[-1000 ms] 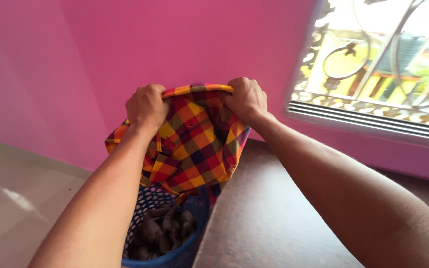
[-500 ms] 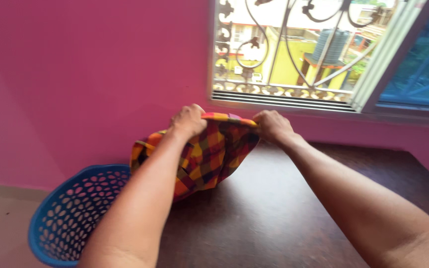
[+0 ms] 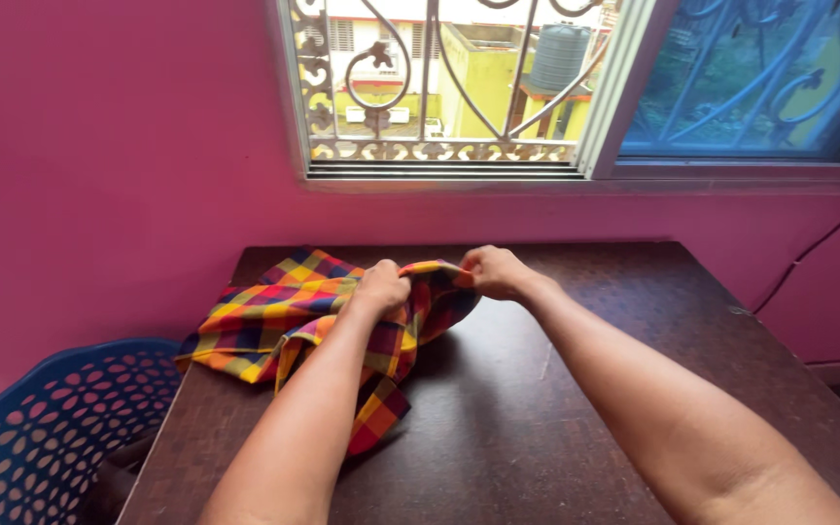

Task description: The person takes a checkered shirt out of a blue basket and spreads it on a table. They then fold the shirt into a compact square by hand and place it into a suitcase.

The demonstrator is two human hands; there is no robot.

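On the one dark brown speckled rectangular table, beside one blue perforated plastic laundry basket, lies one soft crumpled checked cloth of yellow, red and navy, its edge pinched by left hand and right hand.

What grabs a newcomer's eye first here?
The bright checked cloth in yellow, red and navy, bunched on the dark brown table, with the left hand and right hand gripping its top edge. Behind, the vivid pink wall and a scroll-grilled window; a blue perforated plastic basket sits lower left.
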